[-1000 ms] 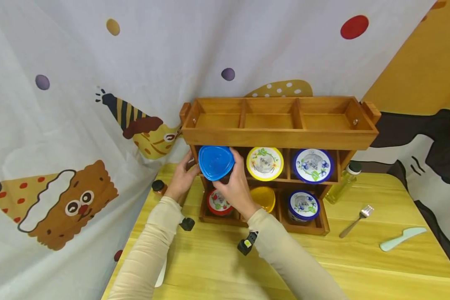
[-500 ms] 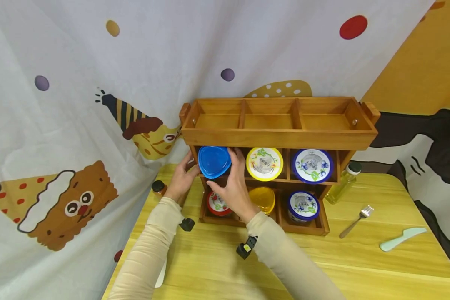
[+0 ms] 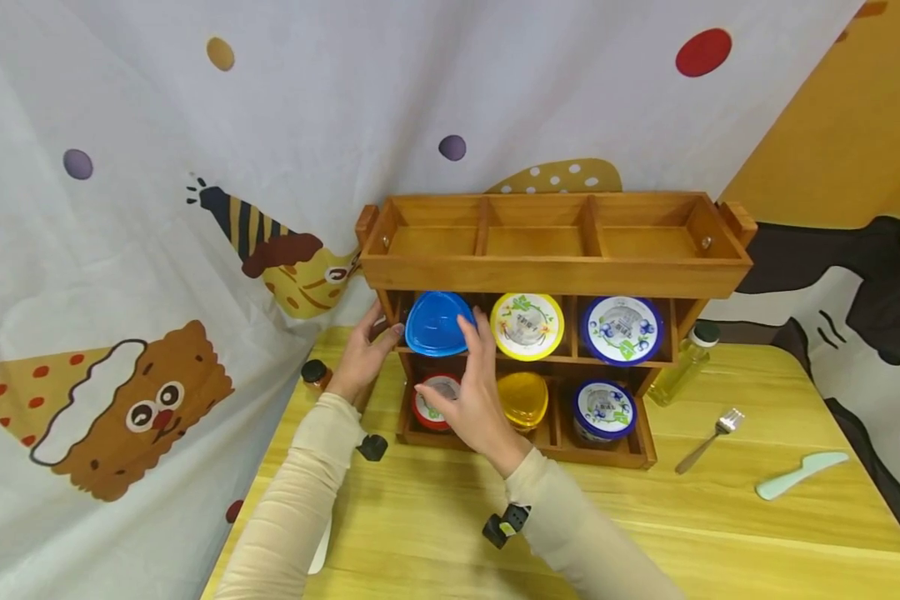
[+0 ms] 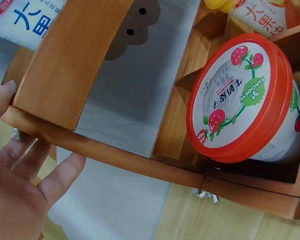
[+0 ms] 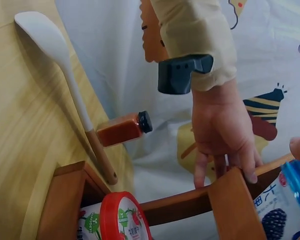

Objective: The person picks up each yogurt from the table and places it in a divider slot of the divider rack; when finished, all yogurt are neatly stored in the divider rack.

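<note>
In the head view, the blue-lidded tub (image 3: 437,323) stands in the left compartment of the middle tier of a wooden shelf rack (image 3: 555,277). My left hand (image 3: 362,357) grips the rack's left side, thumb to the front and fingers behind it. My right hand (image 3: 476,398) is spread beside the blue tub. Its index finger is by the lid's right edge, and the thumb stands apart below, in front of a red-lidded tub (image 3: 437,400). A yellow-lidded tub (image 3: 527,327) and a purple-rimmed tub (image 3: 622,331) share the middle tier.
A yellow tub (image 3: 523,400) and a second purple-rimmed tub (image 3: 604,410) sit on the lower tier. An oil bottle (image 3: 684,365), a fork (image 3: 711,440) and a pale green knife (image 3: 801,475) lie right. A spice bottle (image 5: 124,129) and white spatula (image 5: 70,70) are left.
The blue-lidded tub has shifted slightly right in its compartment. My right hand has spread, its thumb drawing down away from the lid. The left hand stays on the rack.
</note>
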Demonstrator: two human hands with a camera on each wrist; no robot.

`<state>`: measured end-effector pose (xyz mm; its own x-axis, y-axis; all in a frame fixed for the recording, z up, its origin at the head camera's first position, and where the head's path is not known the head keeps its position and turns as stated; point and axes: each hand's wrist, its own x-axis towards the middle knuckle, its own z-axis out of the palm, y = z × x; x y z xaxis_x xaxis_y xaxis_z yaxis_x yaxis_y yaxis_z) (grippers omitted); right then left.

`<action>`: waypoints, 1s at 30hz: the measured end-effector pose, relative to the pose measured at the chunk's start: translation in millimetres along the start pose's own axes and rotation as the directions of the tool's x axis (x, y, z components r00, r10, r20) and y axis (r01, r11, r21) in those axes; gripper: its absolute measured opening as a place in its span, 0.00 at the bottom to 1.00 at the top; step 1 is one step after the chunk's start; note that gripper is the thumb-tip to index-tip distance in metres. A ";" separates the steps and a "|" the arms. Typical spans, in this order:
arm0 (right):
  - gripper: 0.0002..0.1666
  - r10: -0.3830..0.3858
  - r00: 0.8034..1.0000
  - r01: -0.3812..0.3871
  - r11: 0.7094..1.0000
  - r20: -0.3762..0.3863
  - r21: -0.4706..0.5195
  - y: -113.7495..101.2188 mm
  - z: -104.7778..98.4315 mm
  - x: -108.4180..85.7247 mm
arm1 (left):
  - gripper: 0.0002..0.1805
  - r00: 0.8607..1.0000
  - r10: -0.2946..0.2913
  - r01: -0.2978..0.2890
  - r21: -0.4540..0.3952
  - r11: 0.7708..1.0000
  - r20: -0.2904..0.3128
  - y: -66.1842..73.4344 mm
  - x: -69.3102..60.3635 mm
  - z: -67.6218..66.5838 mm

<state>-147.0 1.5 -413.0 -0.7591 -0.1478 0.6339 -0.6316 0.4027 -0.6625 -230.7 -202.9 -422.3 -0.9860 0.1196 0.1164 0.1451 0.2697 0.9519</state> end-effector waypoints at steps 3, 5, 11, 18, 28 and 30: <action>0.63 -0.012 1.000 0.012 1.000 0.005 0.016 -3.6 -5.2 -4.8 | 0.38 1.000 0.002 -0.002 0.005 1.000 0.000 -0.6 0.6 -1.0; 0.63 -0.023 1.000 0.022 0.999 0.009 0.024 -6.0 -9.2 -7.3 | 0.38 1.000 -0.002 0.002 0.002 1.000 0.005 3.4 -0.7 -1.5; 0.63 -0.015 0.999 0.013 0.999 0.033 0.052 -16.3 -22.7 -16.9 | 0.37 0.999 -0.044 0.044 0.018 0.999 0.028 33.4 -11.5 -3.8; 0.55 0.007 0.997 -0.012 0.998 0.078 0.059 -22.3 -49.6 -30.8 | 0.34 0.997 -0.059 0.060 0.024 0.998 -0.053 14.5 -25.3 -10.9; 0.50 0.092 0.983 -0.091 0.996 0.157 -0.016 -15.6 -98.1 -53.3 | 0.31 0.971 0.044 -0.017 0.115 0.993 -0.236 21.2 -90.5 -16.6; 0.49 0.109 0.981 -0.105 0.994 0.161 -0.038 -13.4 -106.2 -57.3 | 0.31 0.969 0.081 -0.056 0.114 0.992 -0.233 24.9 -102.7 -10.9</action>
<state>-78.4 100.5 -398.1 -0.8390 -0.2466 0.4851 -0.5425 0.4497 -0.7096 -126.8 -218.9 -407.5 -0.9630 -0.0845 0.2561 0.2083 0.3699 0.9054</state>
